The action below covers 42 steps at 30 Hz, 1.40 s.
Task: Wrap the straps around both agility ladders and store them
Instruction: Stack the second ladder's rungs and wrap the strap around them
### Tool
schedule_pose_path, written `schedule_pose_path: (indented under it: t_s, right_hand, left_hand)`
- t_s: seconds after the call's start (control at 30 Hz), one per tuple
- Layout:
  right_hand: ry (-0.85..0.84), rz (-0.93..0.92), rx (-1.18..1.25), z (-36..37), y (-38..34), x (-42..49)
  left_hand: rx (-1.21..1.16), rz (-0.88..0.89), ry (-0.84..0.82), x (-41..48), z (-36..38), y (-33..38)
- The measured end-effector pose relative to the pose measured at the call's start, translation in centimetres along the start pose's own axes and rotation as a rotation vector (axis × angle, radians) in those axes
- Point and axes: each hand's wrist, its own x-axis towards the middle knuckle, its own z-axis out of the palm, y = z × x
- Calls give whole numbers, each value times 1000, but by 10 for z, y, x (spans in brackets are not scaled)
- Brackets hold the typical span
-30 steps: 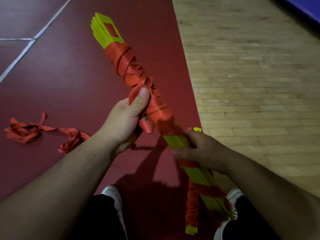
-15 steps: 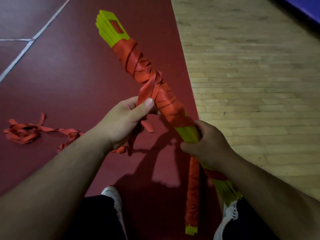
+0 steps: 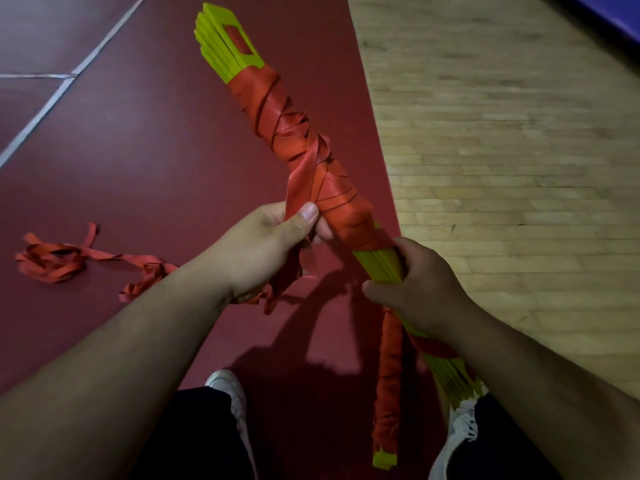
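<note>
Orange strap winds in crossing turns around a bundle of yellow-green ladder rungs held slanting up and away from the person. The right hand is closed around the bare rungs just below the last turn of wrapping, fingers curled over the top of the bundle and thumb underneath. Beyond those fingers the wrapped stretch runs up to the far end, where the rungs fan out bare past the strap. Below the right wrist the near ends of the rungs splay out above a white shoe.

The left hand pinches a flat length of the strap between thumb and curled fingers, right against the left side of the bundle. From the thumb the strap rises taut to join the windings; below the palm it hangs loose and trails to the left across the dark red floor into a tangled heap well apart from both hands.

A second ladder, already fully wound in orange with only a yellow-green tip showing, lies on the floor beneath the right hand, between the two shoes. To the right of the right hand the floor changes to pale wood boards.
</note>
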Motion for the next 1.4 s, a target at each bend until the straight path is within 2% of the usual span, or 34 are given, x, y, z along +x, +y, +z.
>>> schedule_pose_path:
  t_s: [0.13, 0.23, 0.4, 0.53, 0.77, 0.93, 1.1, 1.17, 1.23, 1.3, 1.4]
  right_hand:
    - [7, 0, -19, 0, 1, 1]
    - [11, 9, -17, -2, 4, 1]
    - [18, 4, 9, -2, 4, 0]
    - [44, -3, 38, -4, 1, -1]
    - [94, 1, 108, -8, 0, -1]
    - [101, -26, 123, -12, -1, -1]
    - [83, -41, 106, -12, -3, -4]
    - [80, -49, 92, -11, -3, -5]
    - [81, -56, 95, -12, -3, -4]
    - [76, -58, 122, -13, -2, -2]
    - [41, -33, 228, -17, -1, -1]
  left_hand:
    - [-7, 4, 17, 0, 3, -1]
    - [78, 18, -1, 0, 4, 0]
    - [217, -124, -44, -1, 2, 1]
    - [124, -109, -6, 0, 2, -6]
    - [148, -77, -61, 1, 9, -9]
    - [53, -4, 118, 3, 7, -8]
    - [240, -143, 31, 7, 2, -10]
    - [360, -101, 52, 7, 1, -14]
    - [401, 21, 131, 7, 0, -15]
    - [301, 95, 184, 7, -1, -10]
    - [144, 96, 177, 5, 2, -3]
